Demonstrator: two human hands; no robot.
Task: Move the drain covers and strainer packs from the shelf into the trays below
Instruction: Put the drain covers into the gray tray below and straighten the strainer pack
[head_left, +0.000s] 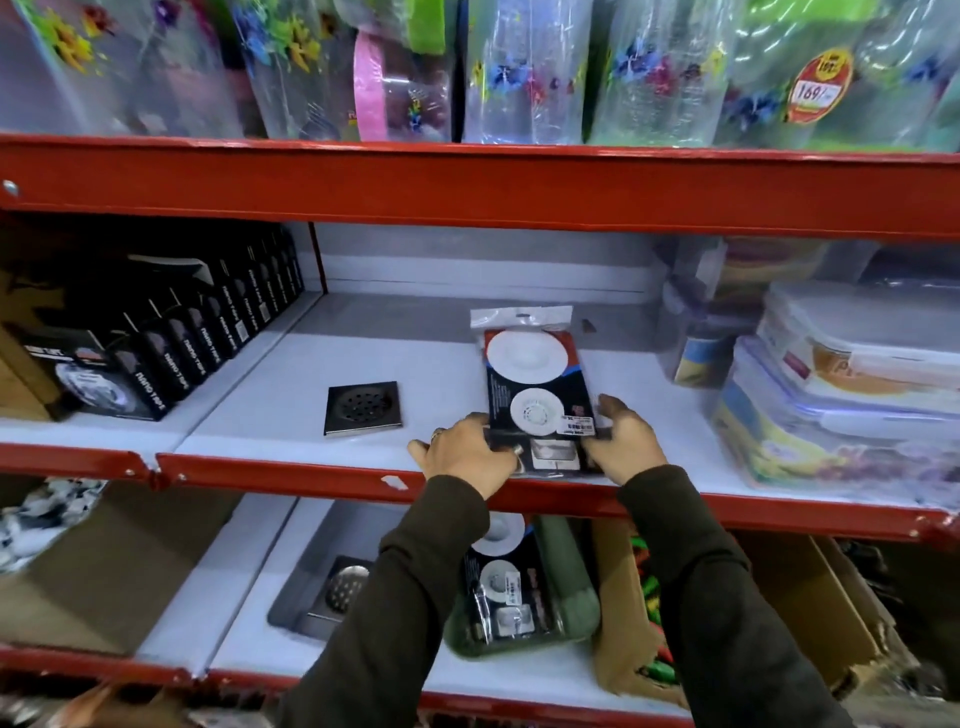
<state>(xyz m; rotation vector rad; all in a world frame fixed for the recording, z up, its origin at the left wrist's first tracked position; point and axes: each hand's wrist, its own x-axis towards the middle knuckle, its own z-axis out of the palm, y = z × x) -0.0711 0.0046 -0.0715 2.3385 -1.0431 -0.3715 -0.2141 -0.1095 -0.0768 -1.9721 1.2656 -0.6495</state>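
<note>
Both hands, L (467, 452) & R (626, 447), clamped near end of flat black plastic strainer pack (535, 384); long axis ran away from body; green tray (571, 618) directly below.

White shelf (249, 415) with red front edge: square drain cover (363, 408) mid-front, strainer pack (535, 384) right of it (near end overhanging front edge), black boxes (171, 332) left, plastic containers (841, 384) right.

Glossy plastic strainer pack (535, 387), shiny metal drain cover (362, 408), painted red shelf (291, 473)
</note>
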